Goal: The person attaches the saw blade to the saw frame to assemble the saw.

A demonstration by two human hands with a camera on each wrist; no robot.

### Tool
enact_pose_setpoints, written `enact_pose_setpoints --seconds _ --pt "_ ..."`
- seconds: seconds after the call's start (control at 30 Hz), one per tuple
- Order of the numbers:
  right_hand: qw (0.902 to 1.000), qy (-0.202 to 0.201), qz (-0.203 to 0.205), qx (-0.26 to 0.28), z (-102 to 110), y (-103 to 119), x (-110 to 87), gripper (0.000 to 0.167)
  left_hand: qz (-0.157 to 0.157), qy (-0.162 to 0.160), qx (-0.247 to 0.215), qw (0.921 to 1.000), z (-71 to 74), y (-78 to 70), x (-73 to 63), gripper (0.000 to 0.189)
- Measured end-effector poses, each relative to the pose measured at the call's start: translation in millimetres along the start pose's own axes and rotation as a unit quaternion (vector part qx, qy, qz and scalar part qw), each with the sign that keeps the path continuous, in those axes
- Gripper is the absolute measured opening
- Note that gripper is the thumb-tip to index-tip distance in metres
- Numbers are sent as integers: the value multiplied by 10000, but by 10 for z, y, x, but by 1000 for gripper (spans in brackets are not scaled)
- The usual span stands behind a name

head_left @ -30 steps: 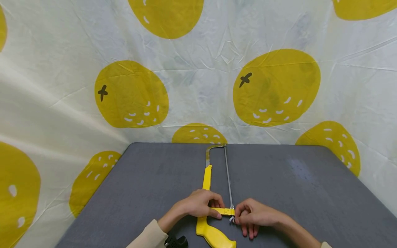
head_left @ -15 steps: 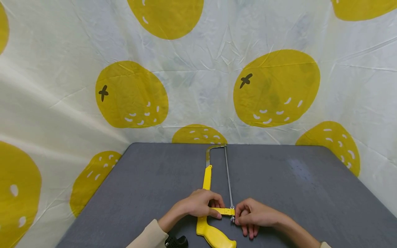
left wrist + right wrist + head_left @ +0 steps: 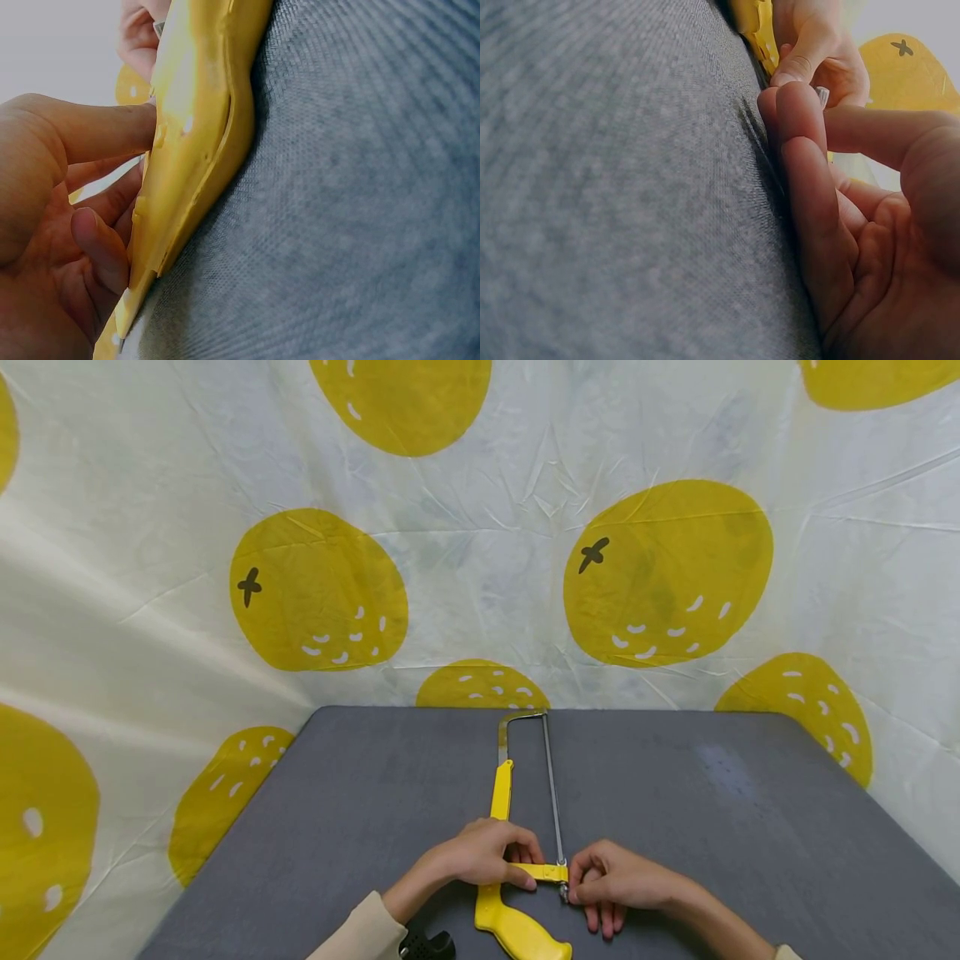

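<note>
A hacksaw with a yellow handle (image 3: pixel 525 931) lies on the grey table, its thin blade (image 3: pixel 552 785) running along the right side. My left hand (image 3: pixel 491 852) grips the yellow arm (image 3: pixel 549 872) that joins the frame to the blade's near end, thumb on the near side. In the left wrist view its thumb (image 3: pixel 112 131) presses against the yellow handle (image 3: pixel 195 112). At the blade's near end sits a small silver wing nut (image 3: pixel 565 893). My right hand (image 3: pixel 618 877) pinches it between thumb and index finger; in the right wrist view fingers hide most of it.
The grey table (image 3: pixel 420 768) extends around the saw on both sides. A black object (image 3: pixel 427 945) lies by the left sleeve at the front edge. Behind and to the left hangs a white cloth (image 3: pixel 480 585) printed with yellow fruit.
The silver wing nut has turned a little at my right fingertips. Both hands and the hacksaw have stayed almost in place.
</note>
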State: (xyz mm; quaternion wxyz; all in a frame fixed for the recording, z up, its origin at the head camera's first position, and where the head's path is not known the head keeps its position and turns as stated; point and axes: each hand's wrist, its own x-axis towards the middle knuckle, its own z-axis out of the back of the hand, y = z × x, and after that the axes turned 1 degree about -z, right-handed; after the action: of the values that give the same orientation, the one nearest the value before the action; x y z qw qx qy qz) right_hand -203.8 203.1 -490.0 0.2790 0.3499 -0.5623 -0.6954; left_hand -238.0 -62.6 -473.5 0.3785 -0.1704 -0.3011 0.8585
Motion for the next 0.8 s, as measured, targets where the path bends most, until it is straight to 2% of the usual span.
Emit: enact_pose_setpoints --seconds 0.23,0.53,0.8 --pt "9999 94 74 -11 -25 -11 -10 23 12 29 71 10000 -8 -1 -29 14" --pt "9994 -215 -255 -28 -77 7 8 38 -68 18 55 10000 -25 37 -36 13" --pt "9998 -146 -148 -1 -79 2 -2 35 -24 33 13 10000 -33 36 -37 13"
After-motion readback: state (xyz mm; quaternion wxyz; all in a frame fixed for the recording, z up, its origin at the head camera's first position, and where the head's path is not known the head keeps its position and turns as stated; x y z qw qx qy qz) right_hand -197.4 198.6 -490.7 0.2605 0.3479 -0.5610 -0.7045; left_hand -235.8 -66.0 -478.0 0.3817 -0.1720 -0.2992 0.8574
